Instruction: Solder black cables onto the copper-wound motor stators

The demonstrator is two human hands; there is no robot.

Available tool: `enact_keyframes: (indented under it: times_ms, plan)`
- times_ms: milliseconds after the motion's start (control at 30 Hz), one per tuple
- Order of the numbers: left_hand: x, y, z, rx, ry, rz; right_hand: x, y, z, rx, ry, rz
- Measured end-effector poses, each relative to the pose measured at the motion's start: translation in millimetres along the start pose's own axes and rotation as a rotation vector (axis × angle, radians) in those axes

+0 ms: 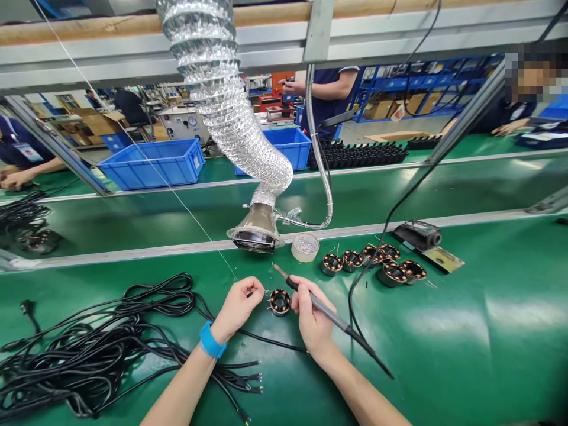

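Note:
My left hand point(239, 303), with a blue band point(212, 340) at the wrist, is closed in a pinch. A thin solder wire point(195, 218) runs down from the upper left to its fingers. Just right of the fingertips a small motor stator point(280, 302) with copper windings lies on the green mat, its short lead wires pointing toward them. My right hand point(313, 316) is wrapped round the grey handle of a soldering iron point(326, 307). The iron's tip points up and left, above the stator and apart from it. What else the left fingers may pinch is hidden.
Black cables point(102, 349) are heaped on the left. Several more stators point(393, 273) stand right of a round dish point(305, 247). A fume hood point(256, 228) on a foil duct point(231, 100) hangs ahead. An iron stand point(419, 235) sits at the right. Co-workers are beyond.

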State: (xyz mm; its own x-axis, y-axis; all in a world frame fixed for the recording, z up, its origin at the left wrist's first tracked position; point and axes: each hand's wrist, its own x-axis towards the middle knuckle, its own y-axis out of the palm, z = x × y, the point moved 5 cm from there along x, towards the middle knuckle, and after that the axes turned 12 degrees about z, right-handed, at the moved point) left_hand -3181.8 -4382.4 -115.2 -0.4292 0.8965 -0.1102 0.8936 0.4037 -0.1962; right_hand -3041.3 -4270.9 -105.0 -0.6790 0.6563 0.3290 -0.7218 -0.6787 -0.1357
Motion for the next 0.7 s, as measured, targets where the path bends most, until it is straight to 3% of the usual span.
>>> enact_keyframes:
  times_ms: [533, 700]
  plan:
    - [0.5, -0.3, 0.6, -0.012, -0.012, -0.020, -3.5, 0.2, 11.9, -0.187, -0.224, 0.075]
    - [0.5, -0.2, 1.2, -0.019, -0.025, -0.012, -4.0, -0.7, 7.5, -0.149, -0.180, 0.067]
